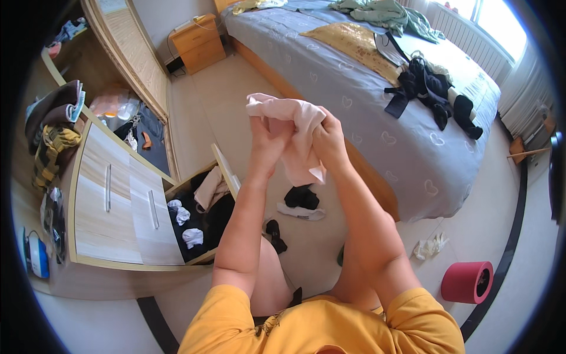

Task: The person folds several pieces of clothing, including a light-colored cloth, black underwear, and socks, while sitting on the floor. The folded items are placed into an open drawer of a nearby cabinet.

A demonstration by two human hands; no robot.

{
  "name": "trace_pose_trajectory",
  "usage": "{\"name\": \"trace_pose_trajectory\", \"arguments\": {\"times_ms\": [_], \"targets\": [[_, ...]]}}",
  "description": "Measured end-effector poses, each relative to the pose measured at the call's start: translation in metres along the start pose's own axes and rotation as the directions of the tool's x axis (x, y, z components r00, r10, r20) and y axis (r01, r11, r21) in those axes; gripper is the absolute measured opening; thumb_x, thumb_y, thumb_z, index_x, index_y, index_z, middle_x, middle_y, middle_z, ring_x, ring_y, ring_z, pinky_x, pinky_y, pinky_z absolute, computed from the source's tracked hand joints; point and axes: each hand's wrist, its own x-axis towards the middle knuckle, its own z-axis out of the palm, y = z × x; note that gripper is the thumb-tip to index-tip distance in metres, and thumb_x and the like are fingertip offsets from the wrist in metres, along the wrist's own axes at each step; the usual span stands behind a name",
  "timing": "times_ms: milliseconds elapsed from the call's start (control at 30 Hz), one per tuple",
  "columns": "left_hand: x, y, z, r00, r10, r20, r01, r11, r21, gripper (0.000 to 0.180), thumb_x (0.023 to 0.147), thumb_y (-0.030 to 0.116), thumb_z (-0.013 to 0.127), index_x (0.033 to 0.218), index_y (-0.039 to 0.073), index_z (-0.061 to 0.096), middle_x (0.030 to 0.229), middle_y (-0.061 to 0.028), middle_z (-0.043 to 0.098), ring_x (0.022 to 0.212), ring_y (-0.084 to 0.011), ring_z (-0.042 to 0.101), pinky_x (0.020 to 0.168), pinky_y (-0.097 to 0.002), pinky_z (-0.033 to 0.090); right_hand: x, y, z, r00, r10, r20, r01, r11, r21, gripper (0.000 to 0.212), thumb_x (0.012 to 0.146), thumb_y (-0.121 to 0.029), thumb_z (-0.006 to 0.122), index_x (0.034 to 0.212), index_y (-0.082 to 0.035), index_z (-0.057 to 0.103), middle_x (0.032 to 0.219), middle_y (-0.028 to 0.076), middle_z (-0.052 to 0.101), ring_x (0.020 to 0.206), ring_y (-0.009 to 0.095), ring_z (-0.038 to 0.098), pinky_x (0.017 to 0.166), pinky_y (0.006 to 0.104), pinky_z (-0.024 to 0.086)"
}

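Observation:
A pale pink cloth garment (303, 121) is held up in front of me between both hands; its exact kind does not show. My left hand (268, 138) grips its left side, with the thumb inside a fold. On the right, my right hand (331, 138) pinches the bunched fabric, and a loose corner hangs below. Beneath the hands, a black cloth item (301, 197) and a white one (300, 212) lie on the floor. To the left stands a pulled-out drawer (218, 253) holding dark clothes, small white bundles (193, 237) and a beige garment (210, 189).
A bed (407, 171) with a grey heart-patterned sheet fills the right, with dark clothes (433, 88) on it. A wooden nightstand (200, 44) stands at the back. A red bin (466, 282) and crumpled pale cloth (430, 246) are at right. Folded clothes (56, 144) top the dresser (109, 227).

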Motion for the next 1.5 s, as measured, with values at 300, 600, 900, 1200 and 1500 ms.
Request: {"name": "trace_pose_trajectory", "arguments": {"times_ms": [300, 600, 900, 1200, 1500], "targets": [[-0.002, 0.015, -0.005, 0.902, 0.078, 0.425, -0.166, 0.970, 0.175, 0.055, 0.077, 0.000, 0.066, 0.128, 0.007, 0.047, 0.097, -0.0068, 0.058, 0.088, -0.0167, 0.055, 0.083, -0.0272, 0.044, 0.007, 0.019, -0.031, 0.949, 0.143, 0.282, -0.063, 0.959, -0.277, 0.029, 0.088, -0.026, 0.058, 0.090, 0.002, 0.064, 0.070, 0.009, 0.062, 0.062, 0.012, 0.052, 0.057, 0.0306, 0.044], [0.003, 0.014, -0.014, 0.997, 0.073, 0.017, -0.070, 0.985, -0.159, 0.012, 0.094, 0.012, 0.054, 0.093, 0.003, 0.061, 0.083, 0.0030, 0.057, 0.080, -0.0052, 0.048, 0.071, -0.0218, 0.041, 0.005, 0.026, -0.057, 0.816, 0.293, 0.498, -0.166, 0.945, -0.283, 0.025, 0.086, -0.024, 0.061, 0.092, -0.001, 0.067, 0.079, 0.006, 0.064, 0.073, 0.012, 0.057, 0.065, 0.0276, 0.046], [0.015, 0.013, -0.054, 0.966, 0.148, -0.213, -0.175, 0.978, -0.111, 0.019, 0.094, 0.023, 0.055, 0.092, 0.006, 0.062, 0.090, -0.0004, 0.061, 0.086, -0.0093, 0.053, 0.079, -0.0244, 0.042, 0.017, 0.053, -0.056, 0.855, 0.096, 0.510, 0.026, 0.974, -0.227, 0.019, 0.086, -0.020, 0.063, 0.091, -0.001, 0.065, 0.077, 0.001, 0.060, 0.070, 0.009, 0.052, 0.063, 0.0251, 0.043], [0.018, 0.011, -0.078, 0.974, 0.129, -0.184, -0.167, 0.964, -0.205, 0.015, 0.096, 0.021, 0.047, 0.100, 0.009, 0.055, 0.097, -0.0022, 0.057, 0.091, -0.0120, 0.054, 0.080, -0.0264, 0.044, 0.017, 0.017, -0.065, 0.780, 0.407, 0.476, -0.041, 0.791, -0.610, 0.027, 0.078, -0.022, 0.066, 0.093, 0.001, 0.065, 0.088, 0.014, 0.067, 0.077, 0.021, 0.064, 0.066, 0.0324, 0.051], [0.017, 0.015, -0.094, 0.992, 0.109, -0.066, -0.120, 0.974, -0.190, 0.018, 0.092, 0.022, 0.055, 0.100, 0.006, 0.053, 0.095, -0.0022, 0.055, 0.089, -0.0082, 0.050, 0.082, -0.0242, 0.041, 0.025, 0.044, -0.069, 0.831, 0.495, 0.253, -0.542, 0.822, 0.173, 0.017, 0.088, -0.012, 0.059, 0.100, 0.000, 0.057, 0.088, 0.009, 0.064, 0.079, 0.017, 0.064, 0.069, 0.0284, 0.052]]}}
